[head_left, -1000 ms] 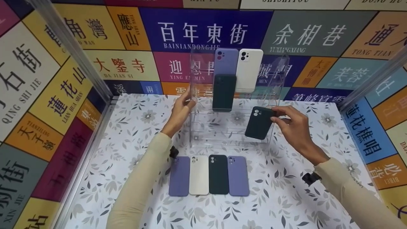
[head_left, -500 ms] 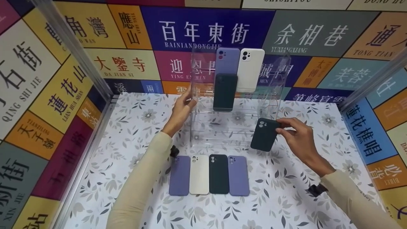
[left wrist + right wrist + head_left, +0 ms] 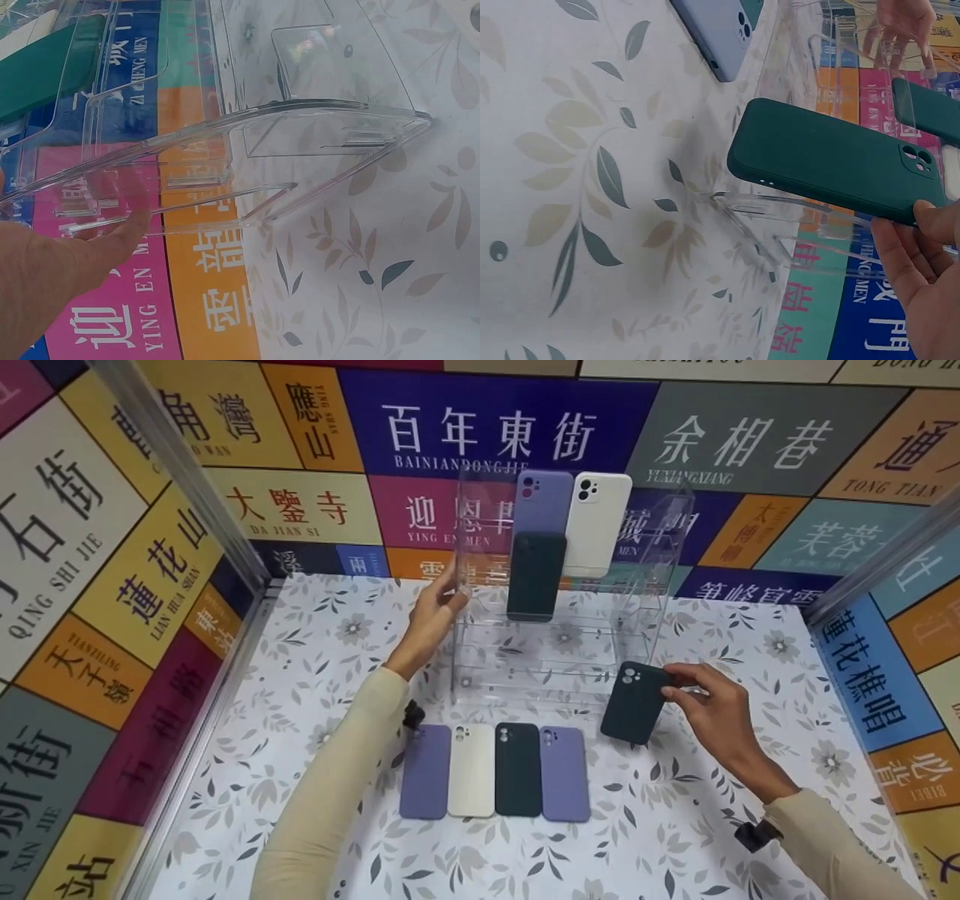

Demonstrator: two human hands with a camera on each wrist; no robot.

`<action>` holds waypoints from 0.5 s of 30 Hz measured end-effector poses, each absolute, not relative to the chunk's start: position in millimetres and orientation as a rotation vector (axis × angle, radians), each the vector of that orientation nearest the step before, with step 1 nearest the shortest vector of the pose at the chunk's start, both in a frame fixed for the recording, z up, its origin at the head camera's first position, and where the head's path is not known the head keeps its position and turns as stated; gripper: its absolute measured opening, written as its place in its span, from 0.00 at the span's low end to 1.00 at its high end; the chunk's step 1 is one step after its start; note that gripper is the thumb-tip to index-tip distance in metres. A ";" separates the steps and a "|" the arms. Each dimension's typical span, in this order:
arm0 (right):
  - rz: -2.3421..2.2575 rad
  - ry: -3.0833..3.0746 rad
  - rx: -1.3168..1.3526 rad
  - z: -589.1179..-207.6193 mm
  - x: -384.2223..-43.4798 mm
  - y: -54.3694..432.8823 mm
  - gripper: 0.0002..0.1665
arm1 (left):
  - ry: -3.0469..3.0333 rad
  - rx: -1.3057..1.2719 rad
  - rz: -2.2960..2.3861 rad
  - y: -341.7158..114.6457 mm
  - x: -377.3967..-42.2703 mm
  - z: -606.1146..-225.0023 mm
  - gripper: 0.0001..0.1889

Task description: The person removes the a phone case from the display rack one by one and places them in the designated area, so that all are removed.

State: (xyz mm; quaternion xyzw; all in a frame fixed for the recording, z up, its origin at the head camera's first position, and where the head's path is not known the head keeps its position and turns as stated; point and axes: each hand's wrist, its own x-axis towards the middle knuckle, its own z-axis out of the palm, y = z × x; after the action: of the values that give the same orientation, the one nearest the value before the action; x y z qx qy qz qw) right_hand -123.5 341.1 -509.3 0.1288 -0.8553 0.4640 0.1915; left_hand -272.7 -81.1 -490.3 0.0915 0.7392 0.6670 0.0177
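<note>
My right hand (image 3: pixel 712 709) pinches a dark green phone case (image 3: pixel 634 703) by its upper right edge, tilted, in front of the stand's right front corner. In the right wrist view the same case shows its camera cutout close to my thumb. My left hand (image 3: pixel 433 622) grips the left side panel of a clear acrylic display stand (image 3: pixel 540 682); in the left wrist view a finger shows through the panel. On the stand's upper tiers are a purple case (image 3: pixel 544 499), a white case (image 3: pixel 600 525) and another dark green case (image 3: pixel 537 577) overlapping the purple one.
A row of cases lies flat before the stand: a purple case (image 3: pixel 425 772), a cream case (image 3: pixel 472 771), a dark green case (image 3: pixel 518 770) and a second purple case (image 3: pixel 565 774). A leaf-patterned cloth (image 3: pixel 300 825) covers the table. Printed walls (image 3: pixel 495 405) enclose the back and sides.
My right hand has moved the green case down and slightly right, away from the stand's right part and toward the table front. The left hand keeps its hold on the stand.
</note>
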 end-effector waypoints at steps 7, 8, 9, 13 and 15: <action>1.339 -2.414 0.337 -521.0 -117.4 341.8 0.23 | 2.303 0.265 2.065 -81.2 -271.7 -490.0 0.36; 1.343 -2.414 0.339 -522.7 -116.8 341.8 0.23 | 2.305 0.264 2.064 -81.2 -271.6 -490.0 0.36; 1.346 -2.413 0.341 -524.5 -116.2 341.9 0.23 | 2.305 0.267 2.066 -81.2 -271.8 -490.3 0.37; 1.352 -2.410 0.360 -529.8 -113.3 341.6 0.24 | 2.288 0.283 2.076 -81.0 -272.2 -490.5 0.38; 1.348 -2.412 0.374 -531.7 -112.4 340.9 0.25 | 2.283 0.286 2.076 -81.6 -271.9 -490.3 0.38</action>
State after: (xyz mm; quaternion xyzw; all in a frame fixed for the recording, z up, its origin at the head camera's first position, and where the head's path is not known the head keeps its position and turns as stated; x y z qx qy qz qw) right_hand -112.4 340.9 -531.7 0.1321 -0.8516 0.4759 0.1755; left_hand -271.9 -81.6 -490.3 0.0922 0.7366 0.6697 0.0212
